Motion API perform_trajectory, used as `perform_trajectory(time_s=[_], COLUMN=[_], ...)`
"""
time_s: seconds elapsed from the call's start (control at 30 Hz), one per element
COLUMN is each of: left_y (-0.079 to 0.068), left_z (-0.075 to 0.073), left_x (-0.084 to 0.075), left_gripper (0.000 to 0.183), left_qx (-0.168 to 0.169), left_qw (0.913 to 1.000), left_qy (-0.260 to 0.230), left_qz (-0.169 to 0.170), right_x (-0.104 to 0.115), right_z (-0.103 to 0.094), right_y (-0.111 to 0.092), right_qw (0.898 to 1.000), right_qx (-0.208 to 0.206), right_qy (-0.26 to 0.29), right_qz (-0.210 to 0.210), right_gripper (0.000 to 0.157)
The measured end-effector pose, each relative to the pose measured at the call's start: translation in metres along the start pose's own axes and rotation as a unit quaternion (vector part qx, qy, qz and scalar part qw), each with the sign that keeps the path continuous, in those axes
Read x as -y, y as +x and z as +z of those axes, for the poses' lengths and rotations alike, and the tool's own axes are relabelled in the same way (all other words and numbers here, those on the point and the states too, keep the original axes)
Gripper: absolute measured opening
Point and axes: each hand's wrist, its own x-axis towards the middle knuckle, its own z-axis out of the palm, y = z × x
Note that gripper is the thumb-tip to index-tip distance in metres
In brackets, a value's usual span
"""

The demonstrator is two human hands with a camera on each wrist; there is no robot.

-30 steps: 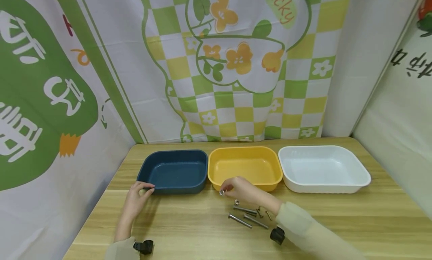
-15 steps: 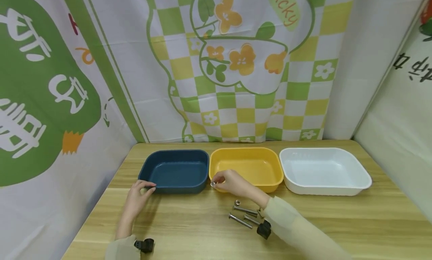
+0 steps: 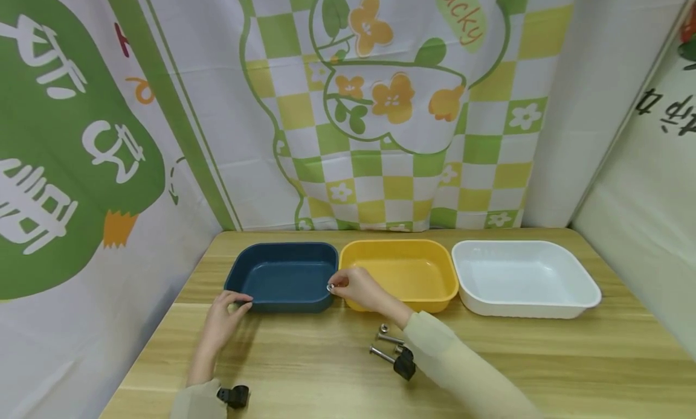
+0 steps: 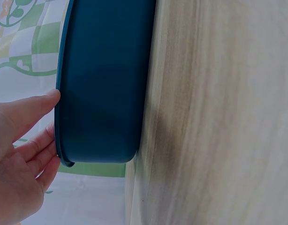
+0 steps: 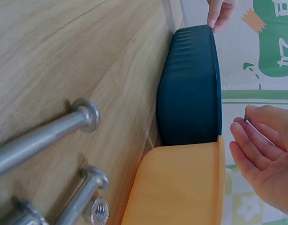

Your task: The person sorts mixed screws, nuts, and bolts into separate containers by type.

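My right hand (image 3: 356, 286) pinches a small metal nut (image 3: 330, 287) between thumb and fingertips. It hangs over the place where the blue tray (image 3: 281, 307) and the yellow tray (image 3: 399, 305) meet. In the right wrist view the nut (image 5: 247, 118) shows edge-on, above the tray rims. My left hand (image 3: 222, 319) holds the blue tray's rim at its near left corner, the thumb on the near side. On the table lie a second nut (image 3: 384, 328) and several bolts (image 3: 382, 354), partly hidden by the right sleeve and wrist camera.
A white tray (image 3: 527, 309) stands to the right of the yellow one, completing a row along the back of the wooden table (image 3: 304, 364). Printed curtains (image 3: 370, 183) hang behind and at the sides. The nut and bolts lie in front of the yellow tray.
My right hand has moved left and up with the nut, from the front of the yellow tray to the blue tray's right edge. My left hand has stayed put.
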Motion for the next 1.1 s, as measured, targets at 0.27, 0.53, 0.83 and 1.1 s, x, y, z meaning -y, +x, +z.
perform_trajectory(time_s=[0.27,0.53,0.83,1.1], left_y=[-0.001,-0.001,-0.001,-0.002], left_z=[0.0,-0.001,0.0,0.001], left_x=[0.002,-0.001,-0.002,-0.001], left_gripper=[0.012,0.013,0.012,0.012], left_qx=[-0.009,-0.007,-0.003,-0.009], left_qw=[0.9999,0.9999,1.0,0.9998], left_qy=[0.001,0.005,0.001,0.005], left_qz=[0.008,0.011,0.006,0.017], right_x=[0.0,0.001,0.0,-0.001], right_z=[0.008,0.013,0.019,0.022], right_y=[0.01,0.018,0.022,0.023], right_qw=[1.0,1.0,0.999,0.998], right_qx=[0.001,-0.005,-0.007,-0.008], right_qy=[-0.002,0.016,0.025,0.027], right_qz=[0.012,0.015,0.039,0.053], right_gripper=[0.011,0.011,0.012,0.013])
